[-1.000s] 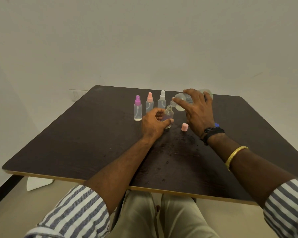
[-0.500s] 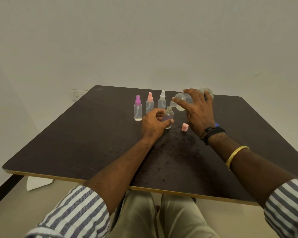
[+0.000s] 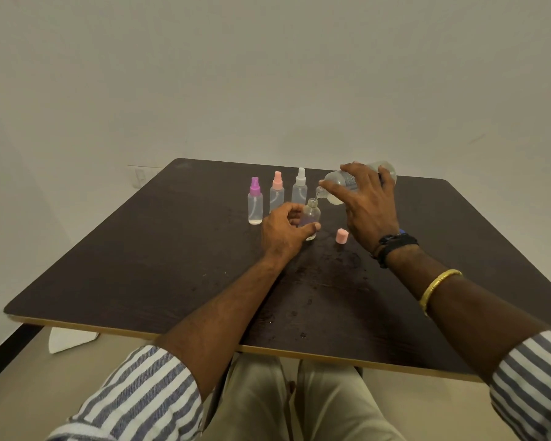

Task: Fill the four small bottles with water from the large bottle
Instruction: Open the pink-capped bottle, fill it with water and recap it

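- Right hand (image 3: 368,208): grasps the large bottle (image 3: 336,181) from above, fingers wrapped over its body. The bottle lies tilted almost level, with its mouth pointing left and slightly down.
- Left hand (image 3: 283,229): fingers and thumb curl round the open small bottle (image 3: 310,214), which stands upright on the desk (image 3: 172,265), directly beneath the large bottle's mouth.
- Step in hand: pouring into the uncapped small bottle. A thin stream appears to join the two mouths, though it is too fine to confirm. Some liquid shows in the lower part of the small bottle.
- Row behind the left hand: purple-capped bottle (image 3: 255,202), pink-capped bottle (image 3: 277,194) and white-capped bottle (image 3: 299,190), all upright with spray tops on. Their fill levels cannot be read with certainty.
- Pink cap (image 3: 342,235): lies on the desk just right of the open bottle, near the right wrist, and is presumably its closure.
- Droplets (image 3: 331,272): scattered on the desk in front of the bottles, suggesting that spilling is a real risk with so narrow a neck.
- Next move, as judged: righting the large bottle once the level nears the neck, then fitting the pink cap. This calls for a slow, steady tilt and a firm hold on the light receiving bottle.
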{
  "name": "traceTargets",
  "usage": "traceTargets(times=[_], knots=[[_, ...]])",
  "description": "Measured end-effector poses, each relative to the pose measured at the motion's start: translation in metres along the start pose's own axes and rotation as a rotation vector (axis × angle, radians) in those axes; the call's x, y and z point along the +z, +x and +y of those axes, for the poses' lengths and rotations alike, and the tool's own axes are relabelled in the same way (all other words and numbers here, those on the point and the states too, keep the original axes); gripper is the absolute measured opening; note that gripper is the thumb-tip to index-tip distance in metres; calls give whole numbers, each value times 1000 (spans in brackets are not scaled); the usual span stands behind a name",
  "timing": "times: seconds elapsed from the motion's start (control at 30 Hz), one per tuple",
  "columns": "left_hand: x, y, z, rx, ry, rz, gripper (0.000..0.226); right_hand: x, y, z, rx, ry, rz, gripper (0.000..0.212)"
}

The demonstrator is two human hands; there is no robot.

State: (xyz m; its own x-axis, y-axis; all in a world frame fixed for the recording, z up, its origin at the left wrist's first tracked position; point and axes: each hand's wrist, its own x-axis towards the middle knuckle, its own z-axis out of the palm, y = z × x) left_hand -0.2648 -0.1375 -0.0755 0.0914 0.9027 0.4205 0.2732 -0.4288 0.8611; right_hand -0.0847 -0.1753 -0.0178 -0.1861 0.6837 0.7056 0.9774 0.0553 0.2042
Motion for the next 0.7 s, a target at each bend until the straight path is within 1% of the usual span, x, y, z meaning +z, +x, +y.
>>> traceTargets(times=[0.4,0.7], knots=[[1,2,-2,-1,6,3,48,3,2,1,-7,-19,19,72],[-1,0,-2,-11,-1,-2,46,2,1,0,-13,-31,13,76]])
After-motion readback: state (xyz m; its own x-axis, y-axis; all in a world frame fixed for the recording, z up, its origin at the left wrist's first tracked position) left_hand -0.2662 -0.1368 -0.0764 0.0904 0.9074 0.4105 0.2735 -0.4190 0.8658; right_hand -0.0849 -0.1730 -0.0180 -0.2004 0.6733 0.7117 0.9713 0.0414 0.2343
